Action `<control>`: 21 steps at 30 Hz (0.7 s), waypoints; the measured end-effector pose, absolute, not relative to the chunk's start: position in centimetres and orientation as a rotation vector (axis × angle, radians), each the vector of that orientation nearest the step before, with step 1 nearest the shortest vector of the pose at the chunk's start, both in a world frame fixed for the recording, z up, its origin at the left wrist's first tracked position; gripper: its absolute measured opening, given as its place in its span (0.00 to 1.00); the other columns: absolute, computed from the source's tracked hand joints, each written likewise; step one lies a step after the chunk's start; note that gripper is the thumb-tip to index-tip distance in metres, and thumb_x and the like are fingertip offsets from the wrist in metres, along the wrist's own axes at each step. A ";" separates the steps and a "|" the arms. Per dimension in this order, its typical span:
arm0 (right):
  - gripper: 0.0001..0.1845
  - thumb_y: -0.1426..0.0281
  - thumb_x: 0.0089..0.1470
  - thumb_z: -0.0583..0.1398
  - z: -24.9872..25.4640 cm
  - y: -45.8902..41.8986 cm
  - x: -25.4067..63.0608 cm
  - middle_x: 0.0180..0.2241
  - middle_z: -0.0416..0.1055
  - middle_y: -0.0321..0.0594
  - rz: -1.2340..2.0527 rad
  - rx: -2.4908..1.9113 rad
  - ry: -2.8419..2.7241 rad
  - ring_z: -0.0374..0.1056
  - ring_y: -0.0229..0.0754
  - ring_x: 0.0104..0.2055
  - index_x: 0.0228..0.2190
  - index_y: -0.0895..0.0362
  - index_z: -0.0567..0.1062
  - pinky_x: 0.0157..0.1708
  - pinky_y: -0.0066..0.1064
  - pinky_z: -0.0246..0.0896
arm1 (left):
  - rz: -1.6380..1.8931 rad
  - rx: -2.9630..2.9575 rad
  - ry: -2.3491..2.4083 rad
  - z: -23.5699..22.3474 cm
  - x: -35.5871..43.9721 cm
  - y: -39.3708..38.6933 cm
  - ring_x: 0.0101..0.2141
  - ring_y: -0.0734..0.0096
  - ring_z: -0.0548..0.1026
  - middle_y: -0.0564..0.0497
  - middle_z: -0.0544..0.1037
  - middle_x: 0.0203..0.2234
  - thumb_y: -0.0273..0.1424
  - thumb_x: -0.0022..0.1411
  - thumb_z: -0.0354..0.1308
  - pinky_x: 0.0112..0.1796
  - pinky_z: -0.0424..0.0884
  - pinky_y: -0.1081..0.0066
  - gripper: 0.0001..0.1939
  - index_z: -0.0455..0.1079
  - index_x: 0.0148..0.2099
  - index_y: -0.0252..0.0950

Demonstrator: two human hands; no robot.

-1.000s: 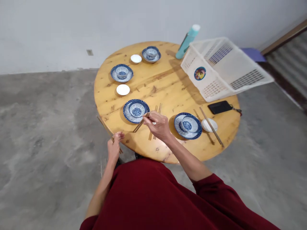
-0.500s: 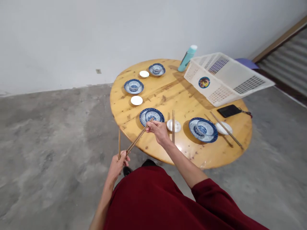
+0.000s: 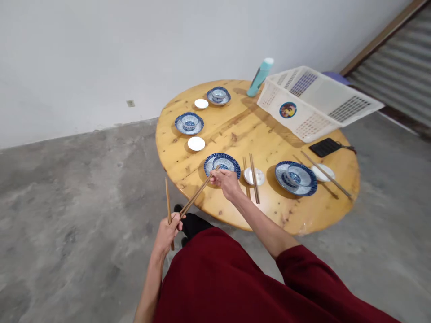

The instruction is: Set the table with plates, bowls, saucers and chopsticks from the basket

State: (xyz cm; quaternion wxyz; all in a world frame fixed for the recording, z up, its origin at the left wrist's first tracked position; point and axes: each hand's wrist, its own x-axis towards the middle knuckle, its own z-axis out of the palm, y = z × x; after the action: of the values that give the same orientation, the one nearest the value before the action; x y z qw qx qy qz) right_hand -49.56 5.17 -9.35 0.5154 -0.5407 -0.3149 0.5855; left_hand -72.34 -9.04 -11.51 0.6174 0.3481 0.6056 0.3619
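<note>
My left hand [image 3: 170,229] is closed around wooden chopsticks [image 3: 168,197], which point up past the table's edge. Another pair of chopsticks [image 3: 197,194] slants between my hands; my right hand [image 3: 226,181] pinches its upper end, while the lower end meets my left fingers. Just behind my right hand lies a blue-patterned plate [image 3: 209,167] with a glass-like bowl [image 3: 225,161] on it. To the right, two chopsticks [image 3: 254,178] rest across a small white dish [image 3: 248,176]. Beyond that sits another blue-patterned plate [image 3: 303,192] bearing a bowl [image 3: 293,177].
On the round wooden table [image 3: 235,134] stand two more plate-and-bowl sets and white dishes [image 3: 196,143]. A white plastic basket [image 3: 303,107], a teal bottle [image 3: 260,78] and a black phone [image 3: 325,147] occupy the right side. Chopsticks [image 3: 326,175] cross the far-right dish [image 3: 323,172].
The view has shifted, so the near tableware appears farther right. Both hands keep their grip on the chopsticks, and the pair held in the left hand shows more of its lower end.
</note>
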 end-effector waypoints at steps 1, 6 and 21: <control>0.21 0.57 0.32 0.75 -9.4 6.2 -49.8 0.19 0.71 0.37 1.396 -1.303 -0.754 0.69 0.37 0.24 0.21 0.58 0.75 0.27 0.29 0.71 | 0.825 0.812 1.385 -11.4 -72.7 -7.8 0.17 0.83 0.53 0.58 0.66 0.18 0.61 0.53 0.60 0.20 0.45 0.76 0.34 0.74 0.38 0.32; 0.18 0.59 0.36 0.74 -9.9 11.9 -50.6 0.19 0.71 0.35 1.352 -1.270 -0.685 0.68 0.36 0.23 0.19 0.56 0.74 0.27 0.29 0.70 | 0.757 0.921 1.344 -11.5 -74.7 0.0 0.16 0.84 0.52 0.57 0.65 0.20 0.57 0.56 0.60 0.20 0.44 0.76 0.28 0.68 0.28 0.34; 0.11 0.82 0.56 0.63 -12.7 29.0 -49.6 0.18 0.71 0.37 1.262 -1.458 -0.300 0.69 0.33 0.22 0.24 0.61 0.74 0.28 0.24 0.72 | 0.620 1.077 1.307 -14.5 -76.2 22.5 0.19 0.82 0.53 0.51 0.76 0.27 0.45 0.55 0.61 0.21 0.48 0.74 0.19 0.65 0.25 0.36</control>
State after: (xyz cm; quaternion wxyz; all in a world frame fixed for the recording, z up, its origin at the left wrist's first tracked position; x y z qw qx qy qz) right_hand -49.59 29.02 -12.71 0.5604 -0.6189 -0.1275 0.5354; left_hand -76.20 22.51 -14.45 0.6201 0.4684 0.5685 0.2698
